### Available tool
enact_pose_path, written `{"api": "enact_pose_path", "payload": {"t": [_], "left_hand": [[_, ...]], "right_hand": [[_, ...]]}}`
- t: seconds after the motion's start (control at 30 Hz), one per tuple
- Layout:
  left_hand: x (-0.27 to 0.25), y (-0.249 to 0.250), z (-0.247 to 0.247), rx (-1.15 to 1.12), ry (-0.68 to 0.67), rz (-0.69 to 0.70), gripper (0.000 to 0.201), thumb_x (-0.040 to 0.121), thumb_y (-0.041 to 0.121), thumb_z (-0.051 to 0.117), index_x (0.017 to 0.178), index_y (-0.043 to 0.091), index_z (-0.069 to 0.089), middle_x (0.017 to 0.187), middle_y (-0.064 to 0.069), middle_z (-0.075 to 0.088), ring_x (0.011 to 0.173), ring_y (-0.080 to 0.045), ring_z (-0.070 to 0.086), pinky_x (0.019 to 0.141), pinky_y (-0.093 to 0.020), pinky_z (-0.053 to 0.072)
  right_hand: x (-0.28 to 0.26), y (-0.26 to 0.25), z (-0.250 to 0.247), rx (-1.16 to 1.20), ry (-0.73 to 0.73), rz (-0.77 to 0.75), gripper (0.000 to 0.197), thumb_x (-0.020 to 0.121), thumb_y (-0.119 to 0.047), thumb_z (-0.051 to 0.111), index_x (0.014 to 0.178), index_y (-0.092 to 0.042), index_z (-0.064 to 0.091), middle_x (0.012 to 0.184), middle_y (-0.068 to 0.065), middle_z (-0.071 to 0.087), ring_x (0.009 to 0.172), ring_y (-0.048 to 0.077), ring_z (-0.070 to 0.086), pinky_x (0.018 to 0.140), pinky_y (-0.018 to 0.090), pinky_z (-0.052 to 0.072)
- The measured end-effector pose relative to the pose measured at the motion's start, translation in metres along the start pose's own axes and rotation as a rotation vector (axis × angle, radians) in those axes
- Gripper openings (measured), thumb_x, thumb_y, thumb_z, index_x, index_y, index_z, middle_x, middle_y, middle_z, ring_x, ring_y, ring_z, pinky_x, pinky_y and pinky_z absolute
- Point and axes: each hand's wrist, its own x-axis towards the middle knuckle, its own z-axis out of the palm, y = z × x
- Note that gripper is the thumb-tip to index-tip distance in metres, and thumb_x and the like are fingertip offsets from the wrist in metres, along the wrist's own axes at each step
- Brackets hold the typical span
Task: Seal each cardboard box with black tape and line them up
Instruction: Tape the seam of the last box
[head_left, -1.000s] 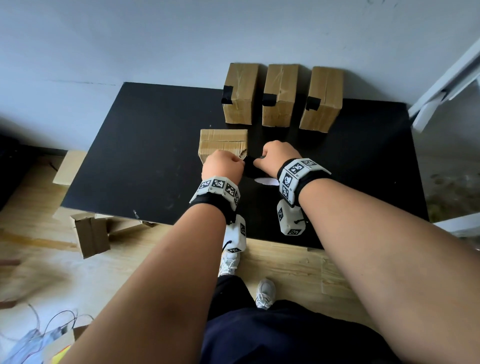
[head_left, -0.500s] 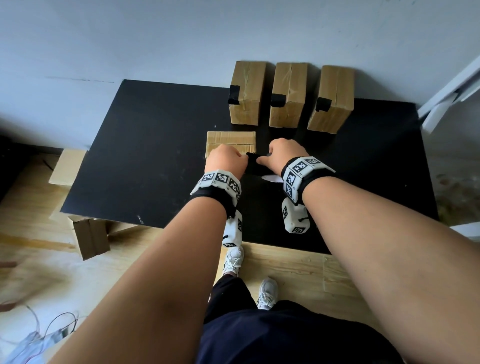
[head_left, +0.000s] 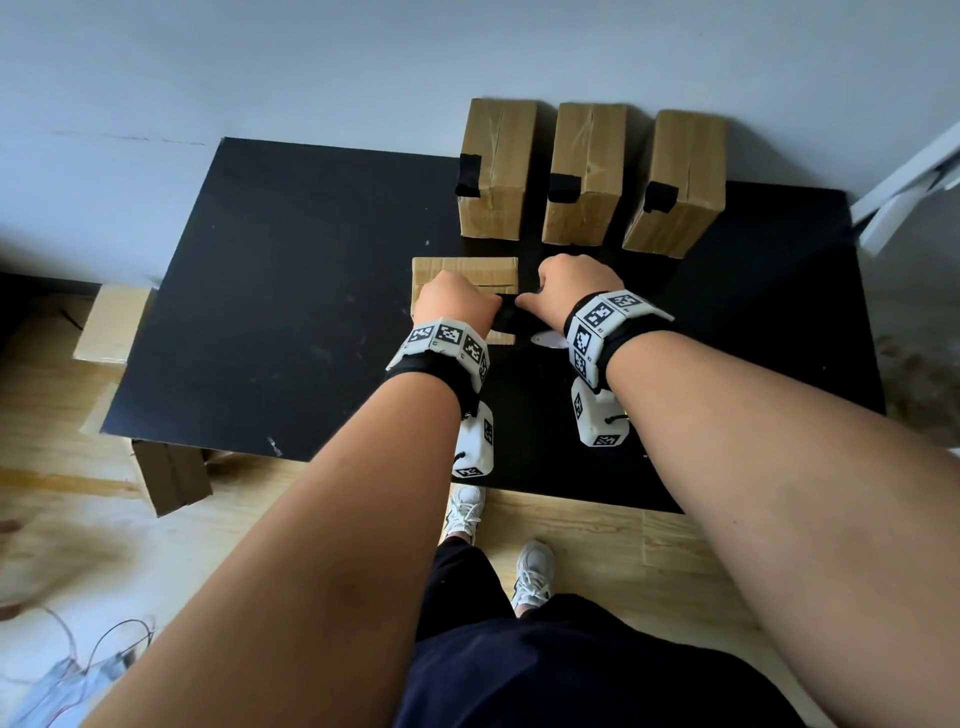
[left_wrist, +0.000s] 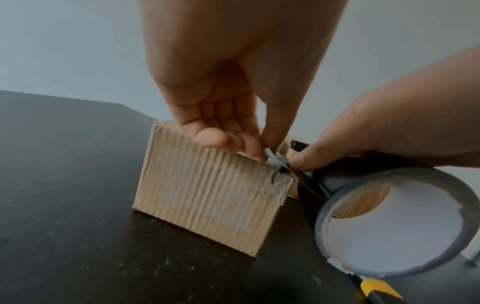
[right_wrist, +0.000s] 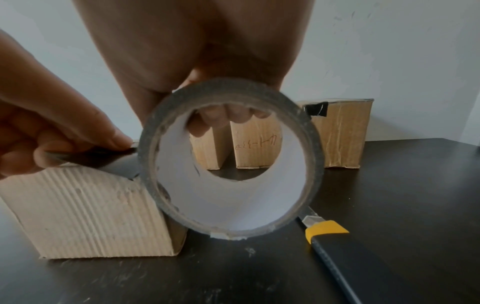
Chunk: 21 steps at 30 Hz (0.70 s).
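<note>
A plain cardboard box (head_left: 467, 270) stands mid-table, its corrugated side (left_wrist: 207, 193) facing me. My left hand (head_left: 457, 304) pinches the free end of the black tape (left_wrist: 279, 162) at the box's top right corner. A short black strip (right_wrist: 103, 159) runs from there to the tape roll (right_wrist: 310, 131), which hangs just right of the box. My right hand (head_left: 563, 283) grips the roll (left_wrist: 324, 216), fingers (right_wrist: 228, 115) hooked through its core. Three boxes (head_left: 496, 166) (head_left: 587, 171) (head_left: 680, 179) with black tape tabs stand in a row by the wall.
A yellow-and-black utility knife (right_wrist: 337, 238) lies on the black table (head_left: 291, 291) right of the roll. The table's left half is bare. More cardboard boxes (head_left: 171, 473) sit on the wooden floor at the left. A white frame (head_left: 914, 182) leans at the far right.
My left hand has moved further over the box's top with the tape end. A short black strip now shows between the hands. The right hand and roll stay close by.
</note>
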Motion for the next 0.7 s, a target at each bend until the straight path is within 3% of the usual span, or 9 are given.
{"api": "enact_pose_path", "payload": {"t": [0.3,0.53,0.7], "left_hand": [[0.005,-0.002,0.003,-0.003,-0.014,-0.022,0.043,0.081,0.029,0.065,0.052,0.013,0.038,0.050,0.001,0.040,0.044,-0.016,0.038,0.043,-0.020,0.029],[0.005,0.000,0.005,0.105,-0.002,0.028,0.042,0.083,0.029,0.061,0.053,0.013,0.038,0.058,-0.003,0.045,0.049,-0.019,0.042,0.044,-0.023,0.032],[0.001,0.003,0.003,0.220,-0.002,0.093,0.033,0.088,0.031,0.057,0.063,0.012,0.047,0.069,-0.005,0.054,0.064,-0.023,0.053,0.055,-0.028,0.042]], "right_hand": [[-0.002,-0.001,-0.007,-0.019,0.022,-0.023,0.023,0.090,-0.040,0.054,0.092,-0.018,0.058,0.093,0.004,0.062,0.088,0.026,0.059,0.072,0.030,0.042],[-0.004,-0.001,0.003,-0.018,0.021,-0.025,0.026,0.091,-0.042,0.052,0.092,-0.017,0.058,0.094,0.005,0.064,0.091,0.027,0.061,0.074,0.031,0.040],[-0.003,0.000,0.008,0.008,0.018,-0.016,0.027,0.092,-0.043,0.051,0.091,-0.017,0.057,0.088,0.003,0.061,0.092,0.027,0.061,0.078,0.033,0.040]]}}
